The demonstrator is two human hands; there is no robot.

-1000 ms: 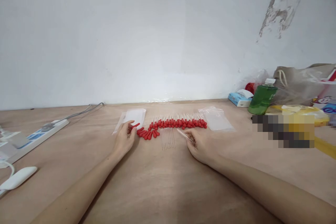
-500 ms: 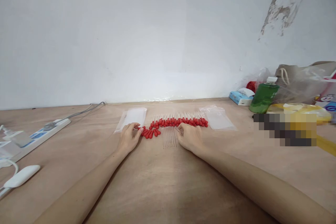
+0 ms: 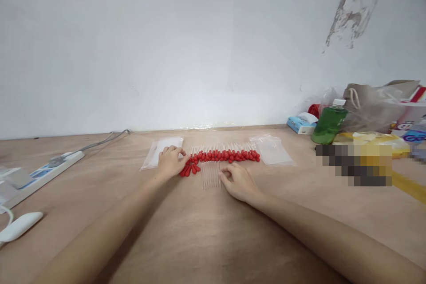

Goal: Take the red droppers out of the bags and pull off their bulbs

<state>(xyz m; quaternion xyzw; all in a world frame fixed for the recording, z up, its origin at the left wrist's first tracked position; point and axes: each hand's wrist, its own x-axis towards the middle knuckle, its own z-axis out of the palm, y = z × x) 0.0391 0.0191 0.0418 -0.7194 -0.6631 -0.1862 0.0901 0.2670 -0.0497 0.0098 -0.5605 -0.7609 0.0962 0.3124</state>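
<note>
My left hand (image 3: 171, 161) is at the left end of the row, its thumb and fingertips closed around a red rubber bulb that is mostly hidden. Several loose red bulbs (image 3: 189, 170) lie just below it. Across the middle runs a row of droppers (image 3: 216, 155), red bulbs towards me and pale tips towards the wall. In front of them are several thin clear tubes (image 3: 210, 175), side by side. By the right end of these tubes, my right hand (image 3: 240, 182) has thumb and index finger in a pinch on what looks like one tube, barely visible.
Clear plastic bags (image 3: 156, 153) (image 3: 274, 151) flank the row. A white power strip (image 3: 49, 173) with cables and a white plug-like piece (image 3: 21, 226) are at left. At right stand a tissue pack (image 3: 301, 123), a green bottle (image 3: 329, 122) and bags (image 3: 372, 102).
My left hand has moved up and to the right, from the loose bulbs towards the row's left end. My right hand has lowered slightly beside the clear tubes. The view has shifted a little.
</note>
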